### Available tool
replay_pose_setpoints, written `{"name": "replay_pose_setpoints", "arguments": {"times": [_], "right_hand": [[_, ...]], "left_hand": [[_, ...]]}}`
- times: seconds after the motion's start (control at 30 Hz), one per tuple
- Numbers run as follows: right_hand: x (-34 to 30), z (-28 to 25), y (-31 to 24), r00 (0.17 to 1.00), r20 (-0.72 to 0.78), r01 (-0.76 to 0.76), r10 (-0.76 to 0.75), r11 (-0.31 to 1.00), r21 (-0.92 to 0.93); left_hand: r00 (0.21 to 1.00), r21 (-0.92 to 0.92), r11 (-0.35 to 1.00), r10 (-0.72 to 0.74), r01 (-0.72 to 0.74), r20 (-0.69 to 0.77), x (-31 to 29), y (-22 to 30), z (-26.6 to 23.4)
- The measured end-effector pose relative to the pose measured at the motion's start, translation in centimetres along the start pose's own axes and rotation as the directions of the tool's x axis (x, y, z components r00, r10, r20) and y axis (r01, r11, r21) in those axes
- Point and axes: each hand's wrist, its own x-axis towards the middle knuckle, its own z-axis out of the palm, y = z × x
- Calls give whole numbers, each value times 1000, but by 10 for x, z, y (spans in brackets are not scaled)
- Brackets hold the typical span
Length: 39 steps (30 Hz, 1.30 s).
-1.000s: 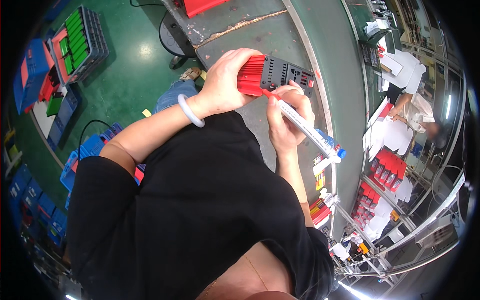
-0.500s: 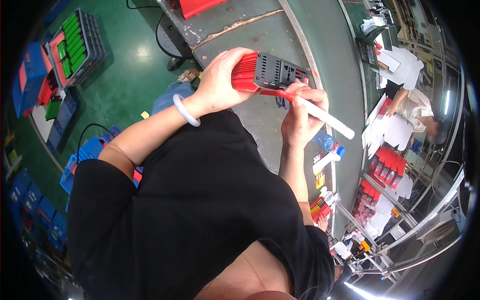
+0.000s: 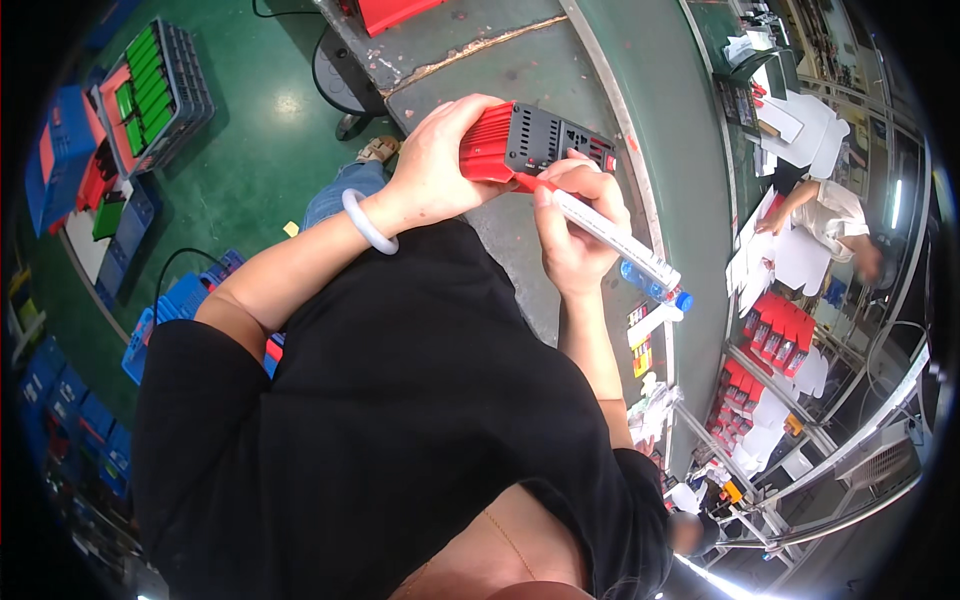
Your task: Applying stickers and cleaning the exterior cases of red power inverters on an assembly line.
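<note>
My left hand (image 3: 435, 160) is wrapped around the finned red end of a power inverter (image 3: 488, 147). The inverter's black socket panel (image 3: 540, 140) faces up and to the right. In my right hand (image 3: 582, 232) is a white paint marker (image 3: 622, 240) with a red tip, gripped like a pen. Its tip meets the lower red edge of the casing, near the corner by my left hand. Whether it leaves a mark there cannot be made out. My right fingers lie close to the panel's lower side.
A worn grey bench (image 3: 460, 85) lies beneath my hands, beside a green conveyor belt (image 3: 665, 120). A blue-capped plastic bottle (image 3: 645, 280) stands near my right wrist. Far left sits a crate (image 3: 195, 110) of green parts. Across the belt, a person (image 3: 830, 215) works among white cartons.
My right hand has moved left, sliding the marker tip along the inverter's lower edge toward my left hand. The left hand and inverter have barely shifted.
</note>
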Motion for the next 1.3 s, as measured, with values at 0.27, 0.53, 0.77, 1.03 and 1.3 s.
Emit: {"name": "replay_pose_setpoints", "arguments": {"times": [0.27, 0.53, 0.77, 1.03, 1.3], "right_hand": [[1, 3, 0, 999, 16, 47, -46, 996, -75], [-1, 6, 0, 997, 6, 80, -80, 992, -94], [-4, 6, 2, 994, 38, 106, -104, 993, -56], [-6, 2, 8, 982, -180, 73, -49, 989, 132], [-2, 2, 8, 990, -5, 137, -138, 989, -47]], "left_hand": [[1000, 15, 1000, 5, -5, 3, -1, 0, -1], [1000, 51, 999, 15, -15, -1, -3, 1, -1], [1000, 74, 997, -3, 2, 16, -4, 1, 0], [1000, 1, 1000, -23, 23, 9, -4, -2, 3], [999, 9, 1000, -29, 29, 14, -3, 0, 1]]}}
